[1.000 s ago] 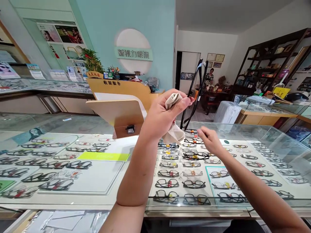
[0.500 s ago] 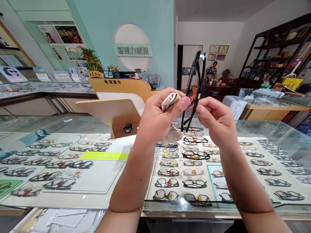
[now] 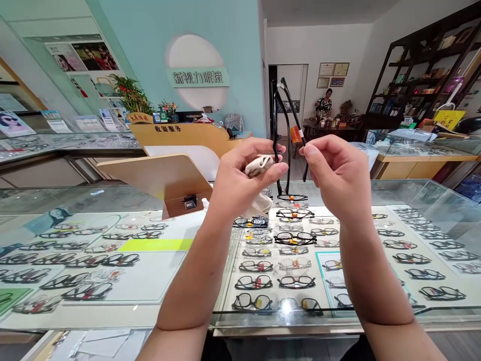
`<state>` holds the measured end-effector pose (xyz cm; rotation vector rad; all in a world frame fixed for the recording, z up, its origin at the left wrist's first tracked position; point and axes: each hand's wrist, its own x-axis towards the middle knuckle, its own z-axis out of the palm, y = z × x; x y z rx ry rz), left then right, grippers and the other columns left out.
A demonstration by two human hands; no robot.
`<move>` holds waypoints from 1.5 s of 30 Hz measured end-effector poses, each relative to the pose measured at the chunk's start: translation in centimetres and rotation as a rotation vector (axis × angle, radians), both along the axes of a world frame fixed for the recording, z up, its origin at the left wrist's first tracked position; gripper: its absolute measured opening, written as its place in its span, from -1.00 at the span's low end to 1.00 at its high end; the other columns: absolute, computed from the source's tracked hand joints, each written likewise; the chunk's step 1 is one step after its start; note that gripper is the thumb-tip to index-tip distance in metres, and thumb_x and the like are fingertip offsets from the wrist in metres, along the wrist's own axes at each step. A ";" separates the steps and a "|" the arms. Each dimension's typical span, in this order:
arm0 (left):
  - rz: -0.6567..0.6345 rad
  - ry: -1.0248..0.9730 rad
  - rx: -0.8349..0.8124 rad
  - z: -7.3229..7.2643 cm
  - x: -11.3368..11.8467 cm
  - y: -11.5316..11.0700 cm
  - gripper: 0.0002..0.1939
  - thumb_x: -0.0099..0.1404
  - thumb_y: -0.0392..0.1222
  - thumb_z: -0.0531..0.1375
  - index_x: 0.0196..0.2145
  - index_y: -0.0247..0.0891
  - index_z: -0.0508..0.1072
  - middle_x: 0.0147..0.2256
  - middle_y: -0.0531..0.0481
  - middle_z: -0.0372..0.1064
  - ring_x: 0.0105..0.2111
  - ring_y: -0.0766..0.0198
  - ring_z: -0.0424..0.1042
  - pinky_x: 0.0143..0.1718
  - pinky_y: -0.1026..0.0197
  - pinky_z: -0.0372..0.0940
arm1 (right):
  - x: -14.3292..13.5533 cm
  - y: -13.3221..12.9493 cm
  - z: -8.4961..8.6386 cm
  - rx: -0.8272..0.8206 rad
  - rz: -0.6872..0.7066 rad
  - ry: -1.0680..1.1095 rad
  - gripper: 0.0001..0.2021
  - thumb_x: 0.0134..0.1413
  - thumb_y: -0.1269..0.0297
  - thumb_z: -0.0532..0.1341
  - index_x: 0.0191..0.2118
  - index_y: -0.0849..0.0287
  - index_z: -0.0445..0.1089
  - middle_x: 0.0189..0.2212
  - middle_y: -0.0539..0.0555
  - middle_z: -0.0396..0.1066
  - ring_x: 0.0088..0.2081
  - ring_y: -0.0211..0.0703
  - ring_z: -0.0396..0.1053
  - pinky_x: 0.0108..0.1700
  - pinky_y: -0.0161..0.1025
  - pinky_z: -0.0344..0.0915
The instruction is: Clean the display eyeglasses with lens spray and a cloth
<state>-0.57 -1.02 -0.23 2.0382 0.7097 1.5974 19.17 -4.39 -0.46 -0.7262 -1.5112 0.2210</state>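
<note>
Between my hands, a pair of black-framed glasses (image 3: 294, 114) is held up on edge above the counter. My left hand (image 3: 240, 183) pinches the frame between thumb and fingers, with a folded pale cloth (image 3: 259, 164) also tucked in it; part of the cloth hangs below. My right hand (image 3: 334, 173) pinches one temple arm, which stands apart from the rest of the frame. An orange patch (image 3: 296, 134) shows beside this arm; whether it is a tag on the glasses I cannot tell.
Below lies a glass display counter (image 3: 221, 318) with rows of glasses (image 3: 253, 282). A wooden board-like stand (image 3: 158, 173) rises on it at left. Behind are a cash desk (image 3: 180, 138), a side counter (image 3: 424, 158), dark shelves (image 3: 417, 75) and a person (image 3: 323, 104).
The temple arm in my right hand has swung away from the frame, to the right at its lower end. The glasses have shifted slightly left. Both hands keep their hold.
</note>
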 end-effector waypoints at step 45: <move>-0.021 -0.014 0.034 -1.1 0.7 0.8 -0.52 0.22 0.06 0.61 -0.05 -0.18 0.58 -0.04 -0.08 0.64 -0.14 0.16 0.67 -0.21 0.25 0.54 | 1.8 1.2 0.5 -0.131 0.050 -0.306 -0.74 0.43 0.00 0.31 -0.07 0.03 0.66 0.00 0.13 0.61 0.09 0.06 0.50 0.23 0.04 0.37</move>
